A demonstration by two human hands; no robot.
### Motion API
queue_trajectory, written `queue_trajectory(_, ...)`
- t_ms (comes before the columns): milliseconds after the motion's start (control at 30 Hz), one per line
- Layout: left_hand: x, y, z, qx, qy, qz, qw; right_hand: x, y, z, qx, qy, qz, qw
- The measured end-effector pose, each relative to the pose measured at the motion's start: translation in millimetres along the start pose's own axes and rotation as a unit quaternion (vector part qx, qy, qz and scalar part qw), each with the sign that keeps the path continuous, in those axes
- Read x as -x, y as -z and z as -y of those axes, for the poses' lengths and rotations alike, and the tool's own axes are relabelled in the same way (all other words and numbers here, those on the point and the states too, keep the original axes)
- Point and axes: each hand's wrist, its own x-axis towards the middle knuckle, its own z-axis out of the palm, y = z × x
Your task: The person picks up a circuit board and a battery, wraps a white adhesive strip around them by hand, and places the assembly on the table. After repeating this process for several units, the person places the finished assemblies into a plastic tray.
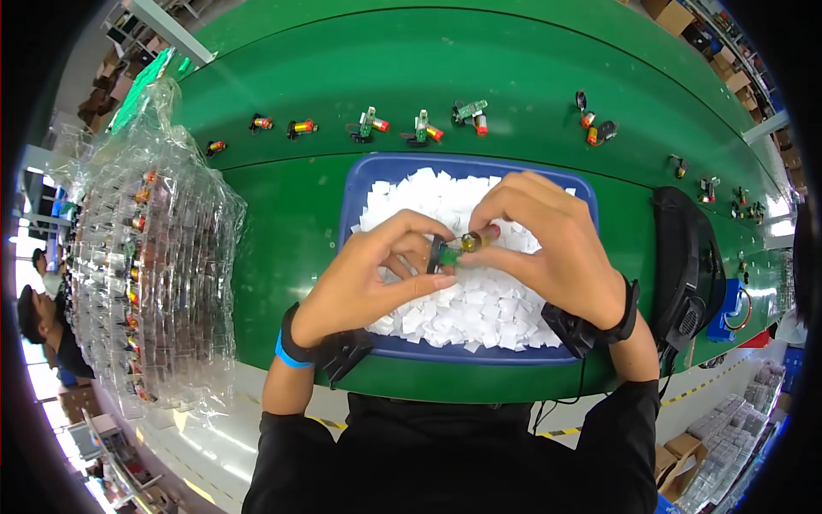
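Observation:
Both hands meet above a blue tray [471, 163] heaped with small white paper-like pieces [437, 317]. Between them is a small circuit board assembly [450, 256] with a green board and a black round part. A gold and red cylinder [481, 237], which looks like a battery, belongs to it or lies against it. My left hand [372, 265] pinches the black round part between thumb and fingers. From the other side, my right hand [548, 236] is closed on the cylinder and the board's edge. My fingers hide part of the assembly.
Several similar assemblies [368, 125] lie in a row along the far green bench [291, 201]. At the left stands a tall stack of clear plastic trays [154, 283] in plastic wrap. A black bag-like item [685, 257] lies right of the tray, beside a blue holder [728, 310].

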Motion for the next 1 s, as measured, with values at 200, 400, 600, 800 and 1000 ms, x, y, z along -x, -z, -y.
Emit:
queue_trajectory(200,-3.7,-3.7,1.0,-0.066,-0.042,-0.042,0.996,0.3,5.3,7.9,-0.002,0.029,0.014,0.999)
queue_trajectory(400,1.0,-8.7,-5.7,-0.047,-0.061,-0.075,0.994,1.7,8.5,13.1,0.0,0.103,0.01,0.995)
queue_trajectory(600,0.9,-6.0,-8.3,-0.023,-0.061,-0.073,0.995,0.2,4.3,6.2,-0.013,0.171,-0.038,0.984)
queue_trajectory(800,3.8,4.1,-13.2,0.225,0.0,-0.005,0.974,1.1,-2.5,11.4,-0.003,0.178,-0.061,0.982)
queue_trajectory(1000,-6.2,-1.4,-14.7,0.268,0.113,-0.019,0.957,4.0,-9.8,18.1,0.162,0.2,-0.092,0.962)
